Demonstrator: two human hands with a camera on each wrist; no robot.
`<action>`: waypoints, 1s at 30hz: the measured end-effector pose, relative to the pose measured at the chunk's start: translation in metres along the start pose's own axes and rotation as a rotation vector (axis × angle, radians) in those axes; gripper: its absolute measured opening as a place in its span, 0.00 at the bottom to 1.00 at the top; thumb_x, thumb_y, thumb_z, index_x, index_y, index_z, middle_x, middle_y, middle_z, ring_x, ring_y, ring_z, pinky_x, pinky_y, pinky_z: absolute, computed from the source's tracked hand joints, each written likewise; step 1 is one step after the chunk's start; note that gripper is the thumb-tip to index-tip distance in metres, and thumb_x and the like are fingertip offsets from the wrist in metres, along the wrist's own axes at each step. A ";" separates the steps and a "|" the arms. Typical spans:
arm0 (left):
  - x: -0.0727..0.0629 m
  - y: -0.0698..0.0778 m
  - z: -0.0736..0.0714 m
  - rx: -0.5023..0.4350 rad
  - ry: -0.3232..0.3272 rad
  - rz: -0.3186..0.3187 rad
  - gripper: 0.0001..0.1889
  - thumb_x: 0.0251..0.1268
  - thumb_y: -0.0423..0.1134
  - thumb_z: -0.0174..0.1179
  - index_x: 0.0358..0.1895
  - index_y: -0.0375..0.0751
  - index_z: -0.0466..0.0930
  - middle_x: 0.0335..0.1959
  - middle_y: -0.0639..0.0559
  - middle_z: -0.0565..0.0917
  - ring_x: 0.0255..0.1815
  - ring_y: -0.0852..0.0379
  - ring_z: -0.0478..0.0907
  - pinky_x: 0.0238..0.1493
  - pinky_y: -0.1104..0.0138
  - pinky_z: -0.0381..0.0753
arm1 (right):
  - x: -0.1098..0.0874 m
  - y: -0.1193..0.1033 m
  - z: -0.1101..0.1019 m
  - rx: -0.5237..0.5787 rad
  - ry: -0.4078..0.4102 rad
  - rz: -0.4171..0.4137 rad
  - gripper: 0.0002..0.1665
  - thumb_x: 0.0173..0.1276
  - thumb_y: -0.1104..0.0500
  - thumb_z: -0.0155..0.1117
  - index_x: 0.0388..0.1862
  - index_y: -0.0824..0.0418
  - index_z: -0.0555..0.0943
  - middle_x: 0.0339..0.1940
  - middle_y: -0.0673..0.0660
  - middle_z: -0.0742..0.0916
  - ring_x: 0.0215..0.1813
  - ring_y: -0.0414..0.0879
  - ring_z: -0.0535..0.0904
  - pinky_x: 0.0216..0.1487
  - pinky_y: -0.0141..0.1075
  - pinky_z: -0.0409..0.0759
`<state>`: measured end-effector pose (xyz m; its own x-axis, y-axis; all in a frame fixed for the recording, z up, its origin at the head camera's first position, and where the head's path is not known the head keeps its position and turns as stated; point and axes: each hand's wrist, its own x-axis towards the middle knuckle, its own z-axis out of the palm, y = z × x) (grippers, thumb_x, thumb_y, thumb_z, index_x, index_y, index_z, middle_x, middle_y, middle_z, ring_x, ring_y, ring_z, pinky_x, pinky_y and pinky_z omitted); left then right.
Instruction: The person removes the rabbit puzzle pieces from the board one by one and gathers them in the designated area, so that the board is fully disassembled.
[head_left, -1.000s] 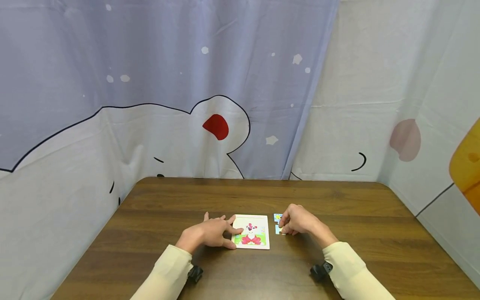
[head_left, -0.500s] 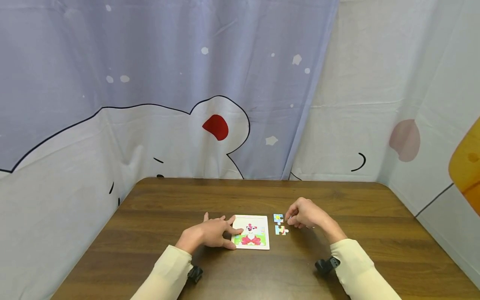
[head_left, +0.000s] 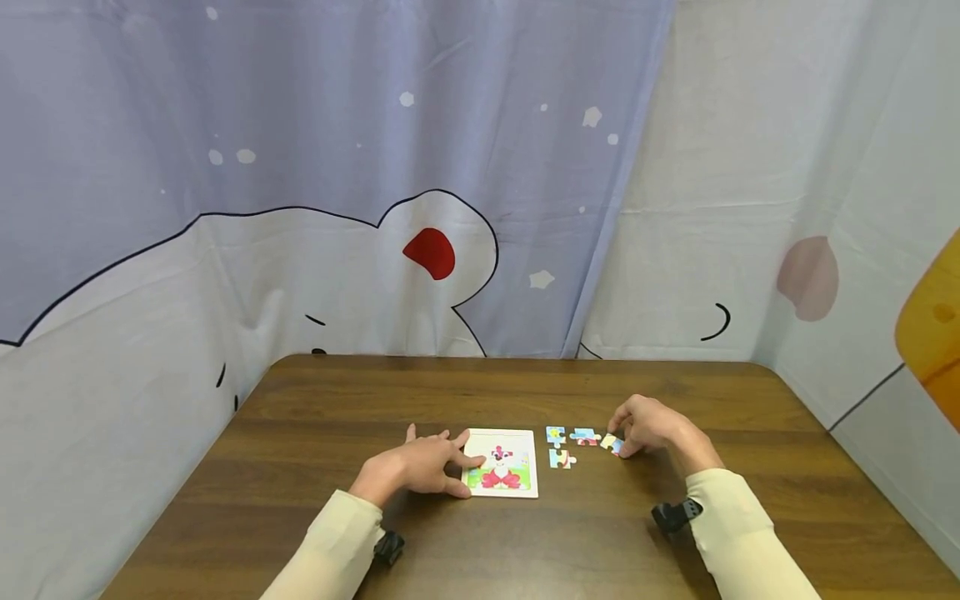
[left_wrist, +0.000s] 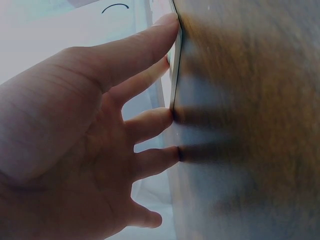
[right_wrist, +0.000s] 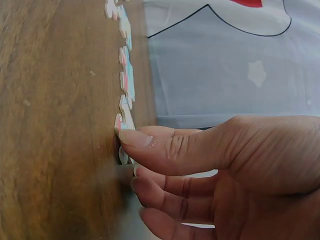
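My left hand (head_left: 427, 465) lies with fingers spread at the left side of a white-framed picture puzzle board (head_left: 530, 492). In the left wrist view its thumb (left_wrist: 160, 32) presses the board's edge, while other fingertips touch the wooden table. The board shows a pink and white animal on green, with a pale bare upper part. Farther right, my right hand (head_left: 656, 429) pinches a yellow and blue jigsaw piece (head_left: 611, 444) close over the table. In the right wrist view the thumb (right_wrist: 137, 139) covers part of that piece.
Between board and right hand lie a blue jigsaw piece with a yellow shape (head_left: 556, 435), a blue and red piece (head_left: 585, 437) and a pale piece with a red curve (head_left: 561, 458). The brown table (head_left: 360, 392) ends at a printed curtain (head_left: 337, 275).
My right hand has moved right, away from the two pieces by the board. The blue and red piece and the pinched piece now show. My left hand has stayed on the board.
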<state>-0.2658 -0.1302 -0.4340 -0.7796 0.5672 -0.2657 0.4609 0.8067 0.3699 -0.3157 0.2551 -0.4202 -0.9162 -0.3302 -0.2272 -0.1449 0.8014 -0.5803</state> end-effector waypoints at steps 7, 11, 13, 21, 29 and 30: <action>-0.001 0.002 0.000 -0.012 -0.002 -0.004 0.31 0.62 0.57 0.66 0.70 0.64 0.74 0.80 0.46 0.56 0.78 0.39 0.53 0.67 0.27 0.37 | 0.002 0.004 0.004 -0.061 0.064 0.020 0.13 0.47 0.73 0.79 0.28 0.61 0.84 0.17 0.50 0.79 0.21 0.41 0.73 0.21 0.31 0.72; -0.002 0.003 -0.001 -0.015 -0.001 -0.006 0.31 0.62 0.57 0.66 0.70 0.64 0.74 0.80 0.47 0.56 0.78 0.39 0.54 0.67 0.27 0.37 | 0.001 0.006 0.003 -0.091 0.110 0.045 0.12 0.46 0.73 0.78 0.23 0.62 0.83 0.17 0.51 0.81 0.20 0.42 0.79 0.21 0.32 0.76; -0.003 0.003 -0.001 -0.015 0.000 -0.006 0.31 0.62 0.57 0.66 0.70 0.64 0.74 0.80 0.47 0.56 0.78 0.39 0.54 0.67 0.27 0.37 | -0.001 0.005 0.003 -0.096 0.118 0.052 0.12 0.47 0.74 0.77 0.21 0.63 0.82 0.17 0.53 0.82 0.19 0.43 0.81 0.21 0.33 0.79; -0.001 0.001 0.000 -0.005 0.003 -0.002 0.31 0.62 0.56 0.67 0.70 0.64 0.74 0.80 0.46 0.57 0.78 0.39 0.54 0.66 0.26 0.37 | -0.001 0.001 0.001 -0.127 0.083 0.097 0.11 0.53 0.73 0.71 0.16 0.64 0.82 0.13 0.55 0.83 0.16 0.44 0.81 0.19 0.35 0.80; 0.000 0.000 0.001 0.002 0.006 -0.001 0.31 0.62 0.56 0.66 0.70 0.64 0.74 0.80 0.47 0.56 0.78 0.39 0.53 0.67 0.27 0.37 | -0.002 -0.002 0.003 -0.105 0.049 0.136 0.12 0.56 0.67 0.73 0.16 0.65 0.82 0.13 0.56 0.84 0.16 0.44 0.81 0.19 0.37 0.81; -0.001 0.001 0.001 0.001 0.007 0.000 0.31 0.62 0.56 0.67 0.70 0.64 0.74 0.79 0.46 0.57 0.78 0.39 0.54 0.67 0.27 0.37 | -0.002 -0.003 0.003 -0.102 0.041 0.139 0.12 0.57 0.67 0.74 0.16 0.65 0.82 0.14 0.56 0.84 0.16 0.45 0.81 0.20 0.37 0.81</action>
<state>-0.2648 -0.1300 -0.4341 -0.7825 0.5660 -0.2594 0.4614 0.8069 0.3688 -0.3120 0.2521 -0.4201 -0.9442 -0.1935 -0.2664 -0.0508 0.8850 -0.4628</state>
